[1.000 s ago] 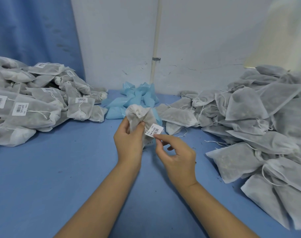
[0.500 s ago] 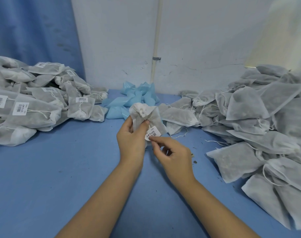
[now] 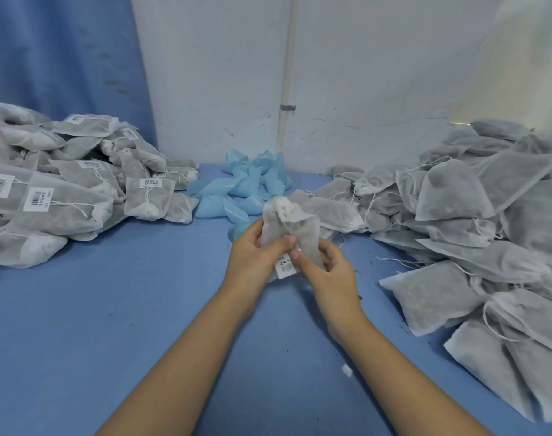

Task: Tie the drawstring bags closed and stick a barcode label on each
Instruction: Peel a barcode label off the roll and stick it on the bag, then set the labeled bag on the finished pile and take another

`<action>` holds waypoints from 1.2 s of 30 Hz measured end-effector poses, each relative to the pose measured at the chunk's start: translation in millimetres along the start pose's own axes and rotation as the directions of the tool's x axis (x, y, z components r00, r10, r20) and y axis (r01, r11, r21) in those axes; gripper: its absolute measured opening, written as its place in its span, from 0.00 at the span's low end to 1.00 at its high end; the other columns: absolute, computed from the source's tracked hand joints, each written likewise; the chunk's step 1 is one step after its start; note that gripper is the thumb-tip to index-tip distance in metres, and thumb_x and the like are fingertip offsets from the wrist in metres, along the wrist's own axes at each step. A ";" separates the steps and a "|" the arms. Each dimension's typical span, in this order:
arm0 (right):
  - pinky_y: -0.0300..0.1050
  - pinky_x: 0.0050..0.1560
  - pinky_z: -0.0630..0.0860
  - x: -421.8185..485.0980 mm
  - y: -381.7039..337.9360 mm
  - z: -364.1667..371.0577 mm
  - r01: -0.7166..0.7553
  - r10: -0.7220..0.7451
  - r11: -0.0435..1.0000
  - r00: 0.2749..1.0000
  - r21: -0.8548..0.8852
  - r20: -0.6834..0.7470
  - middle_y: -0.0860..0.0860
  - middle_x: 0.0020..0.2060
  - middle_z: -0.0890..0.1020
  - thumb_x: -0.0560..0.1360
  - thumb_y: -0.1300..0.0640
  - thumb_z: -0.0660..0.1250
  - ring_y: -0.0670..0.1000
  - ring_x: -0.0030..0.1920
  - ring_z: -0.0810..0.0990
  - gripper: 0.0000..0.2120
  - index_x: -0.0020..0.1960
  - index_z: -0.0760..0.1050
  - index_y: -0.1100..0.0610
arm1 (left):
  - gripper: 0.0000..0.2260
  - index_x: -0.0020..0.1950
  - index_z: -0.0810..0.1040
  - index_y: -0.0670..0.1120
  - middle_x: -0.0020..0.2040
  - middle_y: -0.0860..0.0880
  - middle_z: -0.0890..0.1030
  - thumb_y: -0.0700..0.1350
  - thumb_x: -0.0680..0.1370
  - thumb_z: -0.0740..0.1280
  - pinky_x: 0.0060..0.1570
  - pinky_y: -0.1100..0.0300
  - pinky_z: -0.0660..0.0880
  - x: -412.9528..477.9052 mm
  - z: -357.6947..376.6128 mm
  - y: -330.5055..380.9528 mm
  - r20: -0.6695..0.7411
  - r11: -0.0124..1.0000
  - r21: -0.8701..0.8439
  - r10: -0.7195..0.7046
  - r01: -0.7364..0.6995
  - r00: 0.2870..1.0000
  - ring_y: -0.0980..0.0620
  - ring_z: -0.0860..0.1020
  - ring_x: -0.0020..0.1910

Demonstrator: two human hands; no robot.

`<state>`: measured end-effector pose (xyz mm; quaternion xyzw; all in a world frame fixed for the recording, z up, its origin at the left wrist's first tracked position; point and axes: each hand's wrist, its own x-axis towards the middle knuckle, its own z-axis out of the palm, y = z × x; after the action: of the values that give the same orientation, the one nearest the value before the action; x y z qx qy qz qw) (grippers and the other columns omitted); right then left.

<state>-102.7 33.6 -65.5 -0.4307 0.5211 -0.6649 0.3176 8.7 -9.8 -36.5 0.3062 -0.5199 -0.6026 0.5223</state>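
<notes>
I hold one white drawstring bag (image 3: 295, 225) upright above the blue table, its gathered, tied mouth pointing up. My left hand (image 3: 252, 250) grips the bag's left side with the thumb across its front. My right hand (image 3: 326, 269) grips the right side, its thumb pressing a white barcode label (image 3: 284, 265) onto the bag's lower front. The bag's bottom is hidden between my hands.
A pile of labelled, tied bags (image 3: 70, 187) lies at the left. A larger heap of bags without labels (image 3: 476, 215) fills the right side. Blue backing papers (image 3: 243, 187) lie at the back centre against the white wall. A small white scrap (image 3: 347, 370) lies on the blue table (image 3: 127, 309).
The label has gone from my right fingertips at the bag's side onto its lower front, and both thumbs have come together over it. The bag now stands more upright.
</notes>
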 end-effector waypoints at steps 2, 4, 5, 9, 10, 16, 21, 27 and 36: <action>0.36 0.42 0.77 1.7 -2.6 -2.9 -0.031 0.033 0.996 0.999 0.085 -0.026 0.50 0.45 0.85 0.71 0.55 0.74 0.47 0.45 0.83 0.10 0.52 0.80 0.54 | 0.11 0.54 0.79 0.49 0.41 0.55 0.85 0.40 0.73 0.72 0.37 0.66 0.77 0.7 -1.8 -2.3 0.067 0.999 0.010 -0.050 0.049 0.996 0.58 0.83 0.40; 0.38 0.43 0.77 3.4 -3.6 -4.9 -0.056 0.069 0.986 0.994 0.160 -0.082 0.50 0.43 0.85 0.71 0.53 0.73 0.48 0.43 0.82 0.11 0.51 0.80 0.56 | 0.15 0.57 0.77 0.48 0.44 0.53 0.85 0.44 0.72 0.73 0.41 0.61 0.80 0.8 -2.7 -4.6 0.119 0.991 0.058 -0.125 0.119 0.985 0.54 0.84 0.43; 0.40 0.44 0.77 4.3 -3.4 -6.1 -0.064 0.084 0.981 0.991 0.184 -0.103 0.51 0.43 0.85 0.72 0.53 0.73 0.48 0.43 0.82 0.11 0.50 0.79 0.57 | 0.15 0.57 0.77 0.48 0.43 0.52 0.85 0.46 0.72 0.73 0.38 0.60 0.81 0.8 -2.9 -5.8 0.133 0.985 0.102 -0.155 0.142 0.979 0.52 0.84 0.42; 0.45 0.48 0.76 4.7 -3.4 -5.5 -0.091 0.122 0.970 0.985 0.226 -0.124 0.53 0.42 0.83 0.69 0.49 0.73 0.50 0.43 0.80 0.16 0.51 0.78 0.60 | 0.08 0.48 0.81 0.45 0.35 0.48 0.84 0.48 0.75 0.70 0.27 0.65 0.74 1.2 -5.6 -11.3 0.163 0.971 0.172 -0.195 0.166 0.967 0.53 0.82 0.32; 0.45 0.48 0.77 4.3 -3.9 -4.3 -0.099 0.130 0.965 0.985 0.244 -0.113 0.54 0.42 0.83 0.68 0.48 0.73 0.50 0.42 0.80 0.20 0.51 0.78 0.61 | 0.07 0.46 0.81 0.45 0.35 0.47 0.84 0.48 0.76 0.69 0.27 0.66 0.74 2.0 -6.7 -12.4 0.169 0.975 0.148 -0.190 0.166 0.967 0.54 0.81 0.31; 0.42 0.42 0.79 3.0 -7.1 -2.5 -0.131 0.143 0.918 0.990 0.375 -0.005 0.57 0.40 0.82 0.69 0.53 0.70 0.52 0.40 0.80 0.14 0.48 0.78 0.62 | 0.05 0.46 0.80 0.43 0.35 0.45 0.83 0.44 0.75 0.68 0.33 0.67 0.76 6.4 -14.3 -12.6 0.234 0.971 0.011 -0.233 0.237 0.944 0.54 0.80 0.30; 0.36 0.38 0.77 4.7 -6.1 -1.9 -0.180 0.194 0.914 0.981 0.365 -0.001 0.52 0.39 0.82 0.70 0.50 0.70 0.46 0.35 0.79 0.13 0.48 0.79 0.59 | 0.04 0.45 0.77 0.41 0.28 0.46 0.77 0.42 0.77 0.67 0.27 0.65 0.73 6.1 -10.8 -5.1 0.134 0.979 -0.058 -0.189 0.198 0.973 0.54 0.74 0.24; 0.35 0.35 0.76 7.6 -3.2 -7.0 -0.233 0.268 0.901 0.962 0.367 -0.047 0.50 0.38 0.82 0.69 0.50 0.72 0.44 0.32 0.77 0.14 0.48 0.79 0.59 | 0.16 0.63 0.71 0.40 0.64 0.46 0.76 0.37 0.76 0.66 0.56 0.52 0.78 20.0 -25.1 21.0 -0.113 0.778 -0.626 -0.024 -0.052 0.993 0.54 0.78 0.60; 0.40 0.48 0.78 25.1 0.4 -17.4 -0.143 0.215 0.927 0.960 0.347 -0.177 0.47 0.57 0.72 0.76 0.68 0.64 0.48 0.47 0.79 0.24 0.67 0.70 0.47 | 0.22 0.71 0.65 0.41 0.59 0.51 0.82 0.37 0.78 0.64 0.45 0.61 0.80 13.1 -22.1 18.3 0.043 0.927 -0.372 -0.038 0.051 0.998 0.51 0.81 0.55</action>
<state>-129.2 19.0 -61.4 -0.2484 0.4704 -0.7529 0.3875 31.1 -27.4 -22.9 0.2025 -0.3981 -0.7074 0.5478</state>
